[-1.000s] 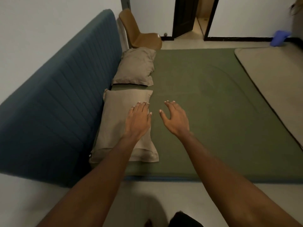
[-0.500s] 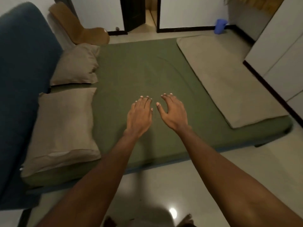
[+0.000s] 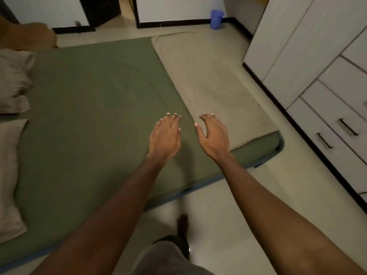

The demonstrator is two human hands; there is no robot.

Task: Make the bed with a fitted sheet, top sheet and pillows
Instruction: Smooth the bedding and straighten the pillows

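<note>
Lying at the left edge of the view, a near pillow (image 3: 10,175) and a far pillow (image 3: 14,80), both beige, rest at the head of the bed, so that step looks done. The green fitted sheet (image 3: 89,116) covers the mattress from there to the right-hand corner with only faint creases, and it appears to be on. Over it the left hand (image 3: 165,135) is palm down, fingers straight and together, holding nothing. Just right of it the right hand (image 3: 213,133) is likewise empty, fingers loosely spread, over the edge of the top sheet (image 3: 208,86). Whether either hand touches the bed I cannot tell. That beige sheet lies folded in a band across the foot of the bed, not spread. Opening it toward the pillows looks like what remains. White drawers (image 3: 327,108) stand at the right.
</note>
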